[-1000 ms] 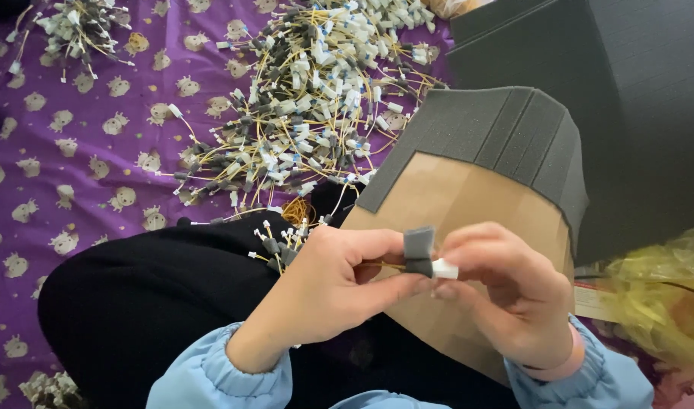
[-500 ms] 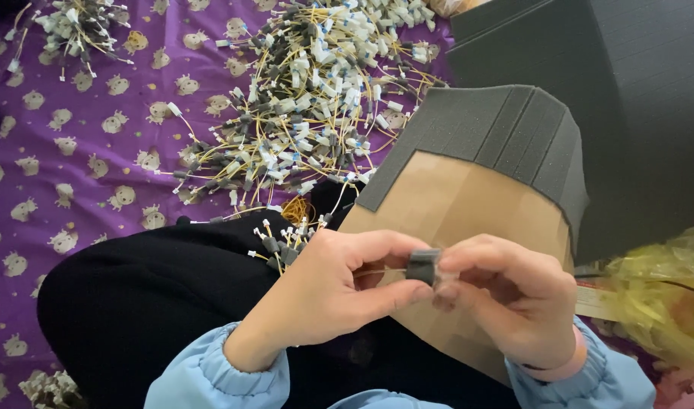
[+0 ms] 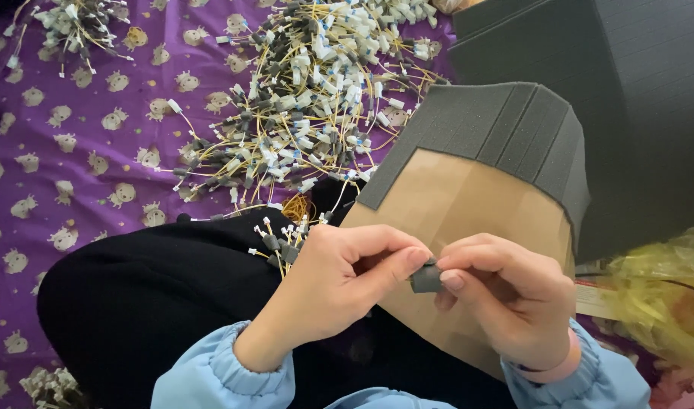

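Above a brown cardboard sheet (image 3: 468, 204) edged with dark foam, the left hand (image 3: 339, 284) and right hand (image 3: 506, 295) pinch a small grey foam sleeve (image 3: 425, 279) between thumbs and fingertips, both grips closed on it. A heap of yellow cables (image 3: 309, 98) lies on the purple cloth (image 3: 82, 167).

L hand (image 3: 335, 284): enters from lower left, forearm in light-blue cuffed sleeve, wrist bent inward. Fingers curled, thumb extended toward centre, thumb tip and forefinger pinched together. R hand (image 3: 506, 299): enters from lower right, same blue sleeve, pink band at wrist. Fingers curled over, forefinger and thumb pinched, tips facing L hand's. Both hands meet at fingertips, closed on a small grey piece (image 3: 426, 279) held between them. Both held above lap, palms turned toward each other.
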